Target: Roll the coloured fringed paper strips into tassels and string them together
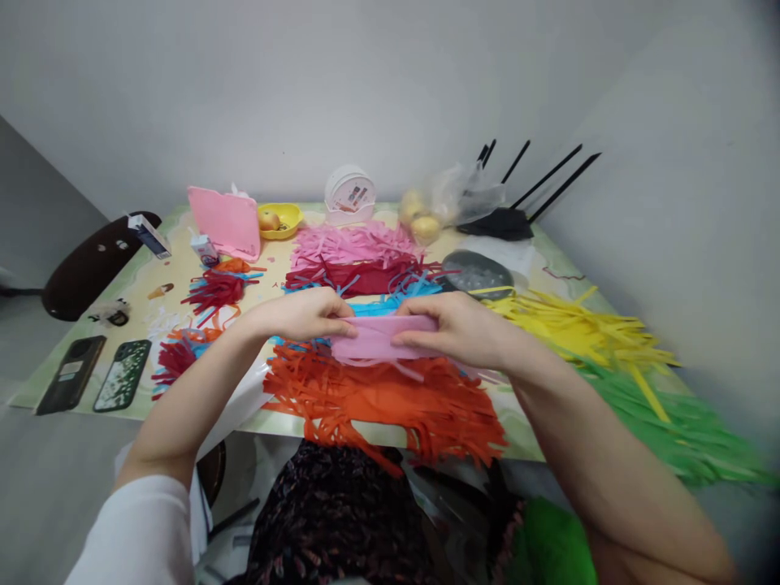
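Note:
A piece of pink tissue paper (pixel 371 337) is stretched between my two hands. My left hand (pixel 308 314) pinches its left end, and my right hand (pixel 454 329) grips its right end. Orange fringed tissue paper (pixel 390 390) lies just below, reaching over the table's front edge. Partly hidden behind my hands is blue fringed paper (pixel 378 307). Farther back lie dark red fringed paper (pixel 359 278) and pink fringed paper (pixel 350 244).
Yellow (pixel 578 329) and green fringed paper (pixel 664 418) lie right, near a dark round plate (pixel 477 272). Two phones (pixel 71 374) and mixed-colour tassels (pixel 223 288) lie left. Along the back stand a pink tablet case (pixel 225 221), yellow bowl (pixel 289 219) and bagged fruit (pixel 422 223).

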